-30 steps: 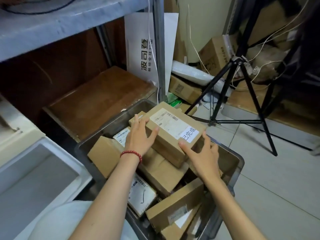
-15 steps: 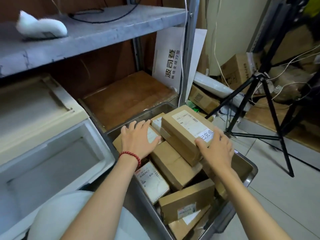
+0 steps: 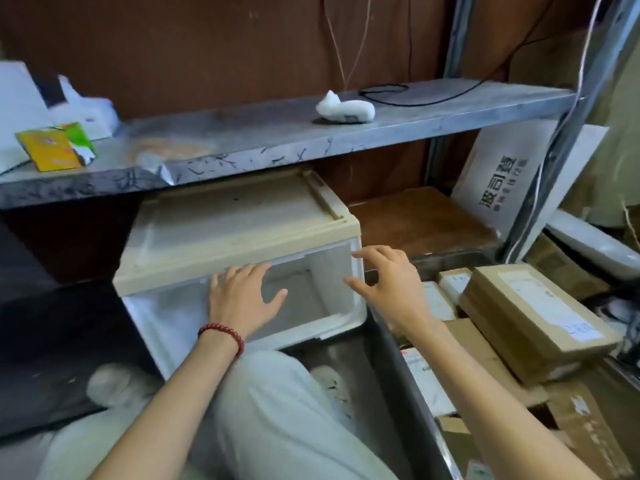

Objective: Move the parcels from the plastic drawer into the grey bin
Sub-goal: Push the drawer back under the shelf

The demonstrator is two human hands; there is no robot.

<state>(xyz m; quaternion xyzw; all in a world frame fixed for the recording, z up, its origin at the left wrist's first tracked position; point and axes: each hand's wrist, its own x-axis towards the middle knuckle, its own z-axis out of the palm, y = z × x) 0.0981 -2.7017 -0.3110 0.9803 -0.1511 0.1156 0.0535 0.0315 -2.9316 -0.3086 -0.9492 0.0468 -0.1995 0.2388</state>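
A long grey metal shelf [image 3: 398, 129] sits over the open white plastic drawer [image 3: 332, 325]. Beside it, brown cardboard parcels [image 3: 533, 317] lie in the grey bin [image 3: 398, 368]. Our left hand [image 3: 242, 299] spreads flat over the drawer; our right hand [image 3: 389, 285] hangs loose, holding nothing.

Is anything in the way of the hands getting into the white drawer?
Nothing visible. The left hand hovers over the open drawer, and the right hand is at its right corner. Both hands are empty. The part of the drawer that shows looks empty too.
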